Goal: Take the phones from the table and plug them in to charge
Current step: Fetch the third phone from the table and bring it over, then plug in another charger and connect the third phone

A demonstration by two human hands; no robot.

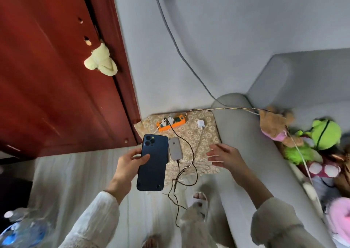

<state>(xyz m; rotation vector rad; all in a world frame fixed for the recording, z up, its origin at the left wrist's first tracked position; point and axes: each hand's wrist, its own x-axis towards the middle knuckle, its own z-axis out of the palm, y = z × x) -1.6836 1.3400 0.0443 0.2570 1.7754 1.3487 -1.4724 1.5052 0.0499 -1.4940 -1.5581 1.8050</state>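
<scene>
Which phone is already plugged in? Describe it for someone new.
Find the floral cloth beside the grey sofa arm. The silver phone lies on it with a dark cable in its near end. It's smaller than the dark blue phone held beside it.

We see a dark blue phone with a smooth matt back, a grey phone with a satin metal-like back, an orange plastic power strip, floral cloth, a glossy reddish wood door, and fuzzy plush toys.
</scene>
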